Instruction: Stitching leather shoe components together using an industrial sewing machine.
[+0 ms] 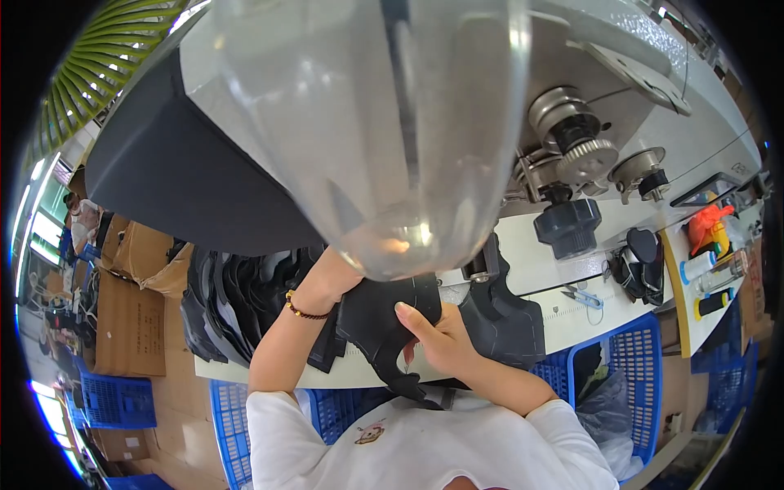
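Currently: your right hand (447,343) pinches the black panel (371,314), thumb on top | left hand (333,276) partly behind clear guard (425,188), can't tell grip | panel over worktop (576,322) front edge | likely positioning step; next move calls for steady alignment.

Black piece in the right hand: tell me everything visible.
The black piece looks like thin, matte fabric or leather, curve-edged, narrowing to a strip at its lower end. The right hand grips its right side, thumb on top, by the near edge of the table. The left hand is at its upper left; contact there is unclear.
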`<state>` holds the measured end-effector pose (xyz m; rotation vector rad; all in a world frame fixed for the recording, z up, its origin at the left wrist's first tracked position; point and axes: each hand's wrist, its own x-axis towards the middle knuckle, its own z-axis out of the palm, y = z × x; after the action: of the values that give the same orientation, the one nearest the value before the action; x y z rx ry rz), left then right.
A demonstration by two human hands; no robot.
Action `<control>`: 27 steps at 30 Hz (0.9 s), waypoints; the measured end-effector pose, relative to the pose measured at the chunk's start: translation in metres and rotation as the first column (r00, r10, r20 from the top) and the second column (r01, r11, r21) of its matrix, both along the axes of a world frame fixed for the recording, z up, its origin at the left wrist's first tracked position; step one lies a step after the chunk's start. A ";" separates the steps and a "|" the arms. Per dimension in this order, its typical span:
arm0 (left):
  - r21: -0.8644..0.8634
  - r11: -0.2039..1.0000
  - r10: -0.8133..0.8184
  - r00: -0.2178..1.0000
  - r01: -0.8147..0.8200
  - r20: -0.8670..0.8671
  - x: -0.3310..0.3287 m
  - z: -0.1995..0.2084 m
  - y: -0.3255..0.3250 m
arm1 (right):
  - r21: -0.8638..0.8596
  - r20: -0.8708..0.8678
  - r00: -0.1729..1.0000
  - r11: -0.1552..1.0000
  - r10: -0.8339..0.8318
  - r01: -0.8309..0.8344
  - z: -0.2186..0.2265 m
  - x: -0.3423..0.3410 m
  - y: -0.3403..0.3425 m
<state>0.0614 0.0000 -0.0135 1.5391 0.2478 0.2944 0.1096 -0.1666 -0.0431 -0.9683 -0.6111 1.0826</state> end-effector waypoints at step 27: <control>-0.047 0.999 0.019 0.999 -0.021 -0.036 -0.010 -0.004 0.008 | -0.001 0.039 0.999 1.000 0.005 -0.005 -0.004 0.000 0.004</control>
<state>0.0514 0.0078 -0.0172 1.4969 0.2968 0.2751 0.1101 -0.1625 -0.0470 -0.9917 -0.6450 1.0703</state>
